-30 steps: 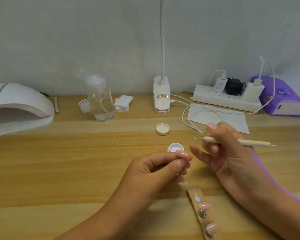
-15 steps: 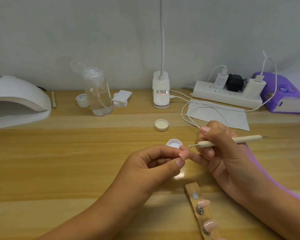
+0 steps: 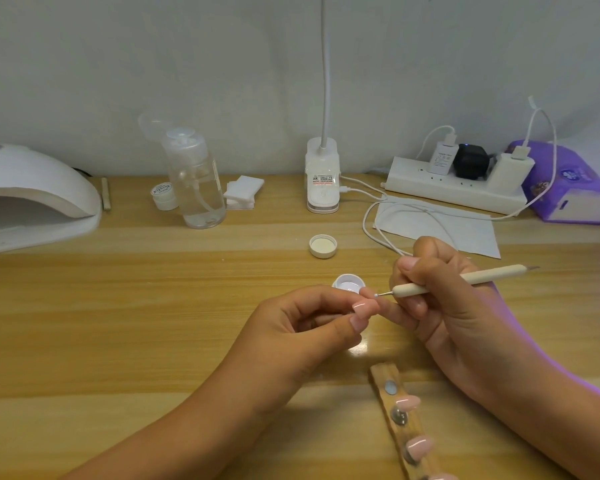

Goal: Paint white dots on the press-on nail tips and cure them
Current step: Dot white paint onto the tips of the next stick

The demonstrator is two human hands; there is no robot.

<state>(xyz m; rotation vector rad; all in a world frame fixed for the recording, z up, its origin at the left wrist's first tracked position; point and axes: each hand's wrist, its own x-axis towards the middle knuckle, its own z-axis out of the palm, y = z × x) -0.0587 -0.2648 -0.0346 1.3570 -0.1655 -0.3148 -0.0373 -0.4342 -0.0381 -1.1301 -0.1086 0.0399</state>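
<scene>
Since a second ago the right hand (image 3: pixel 444 306) has swung the dotting tool (image 3: pixel 465 279) leftward. Its white-loaded point now meets the pink nail tip (image 3: pixel 362 308), which the left hand (image 3: pixel 312 327) pinches between thumb and forefinger above the bench (image 3: pixel 118 306). The right hand grips the tool like a pen. Just behind stands the open paint pot (image 3: pixel 347 283), its lid (image 3: pixel 323 245) further back. More pink tips sit on the wooden strip (image 3: pixel 381 374). Script on the small jar (image 3: pixel 163 195) and the lamp base (image 3: pixel 322 183) sticker is too small to read.
</scene>
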